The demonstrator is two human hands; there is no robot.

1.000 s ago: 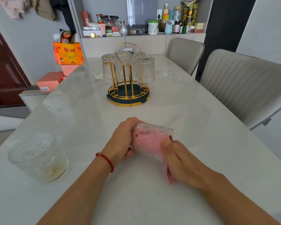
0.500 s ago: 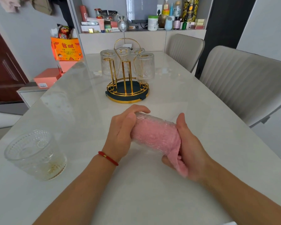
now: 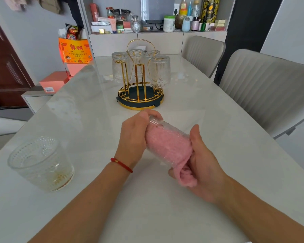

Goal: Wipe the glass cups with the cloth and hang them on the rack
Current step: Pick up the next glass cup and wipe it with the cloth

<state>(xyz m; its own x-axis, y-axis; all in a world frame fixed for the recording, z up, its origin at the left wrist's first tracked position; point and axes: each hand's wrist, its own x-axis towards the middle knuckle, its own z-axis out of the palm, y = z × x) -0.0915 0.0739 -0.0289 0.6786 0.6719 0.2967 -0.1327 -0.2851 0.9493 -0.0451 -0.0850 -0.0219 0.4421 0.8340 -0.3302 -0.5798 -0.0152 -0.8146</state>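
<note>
Left hand (image 3: 135, 135) curls around the base of the tilted glass cup (image 3: 167, 142), held above the table (image 3: 191, 106); right hand (image 3: 203, 165), thumb up, grips the pink cloth (image 3: 184, 174) stuffed into its mouth.

The table (image 3: 191, 95) lies bare between the hands and the rack (image 3: 140, 98), which stands on the midline toward the far edge. Four cups (image 3: 160, 71) crowd its rear and sides (the near posts look free). A lone cup (image 3: 40, 163) blocks the near-left edge; two chairs (image 3: 270, 85) line the right edge.
</note>
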